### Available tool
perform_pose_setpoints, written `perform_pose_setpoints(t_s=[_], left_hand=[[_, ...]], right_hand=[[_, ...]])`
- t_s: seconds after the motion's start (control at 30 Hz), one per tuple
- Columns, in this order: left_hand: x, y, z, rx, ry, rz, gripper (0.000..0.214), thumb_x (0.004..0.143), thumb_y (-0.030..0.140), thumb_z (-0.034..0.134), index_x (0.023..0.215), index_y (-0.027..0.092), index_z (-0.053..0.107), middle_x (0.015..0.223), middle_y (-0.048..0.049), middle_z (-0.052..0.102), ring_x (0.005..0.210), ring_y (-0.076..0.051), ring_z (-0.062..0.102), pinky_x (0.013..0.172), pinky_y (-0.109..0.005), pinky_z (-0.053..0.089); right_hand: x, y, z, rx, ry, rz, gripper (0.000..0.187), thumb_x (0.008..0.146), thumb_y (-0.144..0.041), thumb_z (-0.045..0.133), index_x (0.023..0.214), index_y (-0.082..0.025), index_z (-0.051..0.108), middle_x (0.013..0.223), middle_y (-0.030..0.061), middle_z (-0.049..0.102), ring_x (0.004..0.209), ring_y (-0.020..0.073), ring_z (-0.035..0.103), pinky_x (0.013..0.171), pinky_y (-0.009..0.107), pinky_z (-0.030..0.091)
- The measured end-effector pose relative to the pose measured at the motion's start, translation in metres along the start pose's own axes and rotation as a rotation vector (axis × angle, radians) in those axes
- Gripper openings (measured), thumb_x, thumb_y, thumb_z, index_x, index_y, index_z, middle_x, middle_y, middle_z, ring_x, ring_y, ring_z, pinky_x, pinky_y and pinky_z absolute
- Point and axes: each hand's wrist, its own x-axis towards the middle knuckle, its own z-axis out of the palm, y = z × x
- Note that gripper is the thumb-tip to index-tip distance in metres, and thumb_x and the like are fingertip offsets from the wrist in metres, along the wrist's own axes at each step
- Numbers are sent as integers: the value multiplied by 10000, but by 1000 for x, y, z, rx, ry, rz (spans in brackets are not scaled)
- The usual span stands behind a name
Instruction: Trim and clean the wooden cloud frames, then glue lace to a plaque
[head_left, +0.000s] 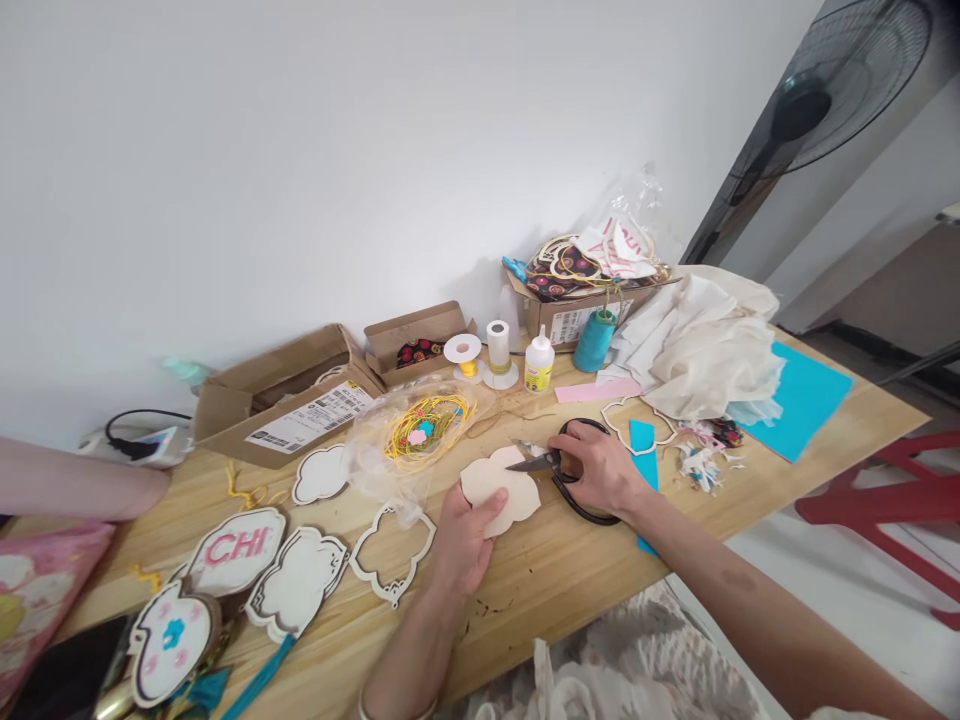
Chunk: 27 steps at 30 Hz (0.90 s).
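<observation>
My left hand (465,535) grips a cream cloud-shaped piece of fabric or card (501,484) at its near edge, holding it just over the wooden table (540,580). My right hand (596,470) is closed through the black handles of a pair of scissors (551,462), whose blades point left and meet the upper edge of the cream piece. Both hands work at the table's middle, close together.
Cloud-shaped wooden frames (391,545) and a pink "CHI" plaque (236,548) lie at the left. Behind are cardboard boxes (289,400), a bag of yellow cord (427,425), a glue bottle (538,362), teal thread (594,340), white cloth (709,345), blue sheet (806,395), a fan and a red stool.
</observation>
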Motion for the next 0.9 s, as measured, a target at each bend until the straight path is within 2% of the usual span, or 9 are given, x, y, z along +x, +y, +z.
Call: perform_pose_setpoints(t_s=[0.2,0.4,0.53,0.6,0.73,0.9], left_hand=[[0,3,0,-18,33,7,409,573,169,730,958,131,598,893,-74,688,826,-209,635,728,-301,503],[-2,5,-4,-40,12,21,400,591,162,720,971,136,597,925,-76,684,849,-203,631,744,-288,498],[-3,3,-7,-37,-5,3,405,608,167,711,995,151,592,932,-72,684,841,-199,634,733,-286,500],[-2,1,-6,-40,6,2,416,604,167,714,1001,148,589,904,-70,690,826,-199,637,730,-289,502],[-1,-1,-2,-47,16,22,435,613,163,707,1026,140,573,897,-73,689,833,-199,636,736,-291,501],[-1,0,0,-15,4,4,407,605,175,714,991,132,591,894,-80,689,824,-201,637,745,-299,501]], right_hand=[[0,-1,1,20,-14,65,329,587,-135,531,899,-195,615,766,35,521,694,155,509,566,237,384],[0,0,4,38,35,84,301,599,-147,543,886,-201,615,771,35,528,700,155,514,578,235,387],[1,6,3,-11,118,163,280,622,-170,542,890,-196,615,763,42,540,698,167,519,569,243,386],[1,6,0,-3,155,147,268,621,-166,537,875,-193,617,742,38,537,675,161,516,556,240,384],[0,0,-2,31,89,13,305,585,-133,536,872,-192,621,726,32,518,668,152,504,557,231,386],[0,0,3,13,36,52,312,597,-147,535,894,-194,615,757,35,519,684,153,503,564,235,384]])
